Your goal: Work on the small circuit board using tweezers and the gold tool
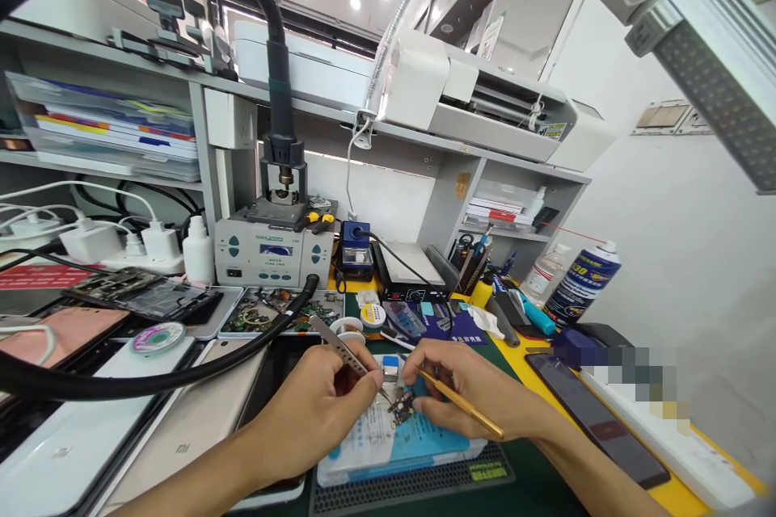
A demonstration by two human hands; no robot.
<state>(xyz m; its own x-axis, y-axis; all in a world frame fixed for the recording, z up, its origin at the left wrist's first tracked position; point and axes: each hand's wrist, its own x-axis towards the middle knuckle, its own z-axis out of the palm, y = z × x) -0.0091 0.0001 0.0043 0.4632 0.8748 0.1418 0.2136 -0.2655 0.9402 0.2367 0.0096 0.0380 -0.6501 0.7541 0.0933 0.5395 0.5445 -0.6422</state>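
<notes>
My left hand [321, 400] is closed around grey metal tweezers [335, 343] with holes along the arms. Their tips point down at a small dark circuit board [400, 410]. In my right hand [470, 384] lies a slim gold-coloured pen-like tool [464, 404]; its working tip is hidden by the fingers. My right fingertips are at the board's right edge, though I cannot tell whether they press on it. Under the board is a flat white-and-blue plastic case [436, 452]. A small blue-and-white item [390, 368] sits on the case just behind the board.
Several phones [66, 420] lie at the left, under a thick black hose [260, 347]. A grey rework station [272, 250] stands behind. At the right are a spray can [582, 287], a dark phone [597, 416] and a white power strip [667, 436]. A lamp [715, 73] hangs above.
</notes>
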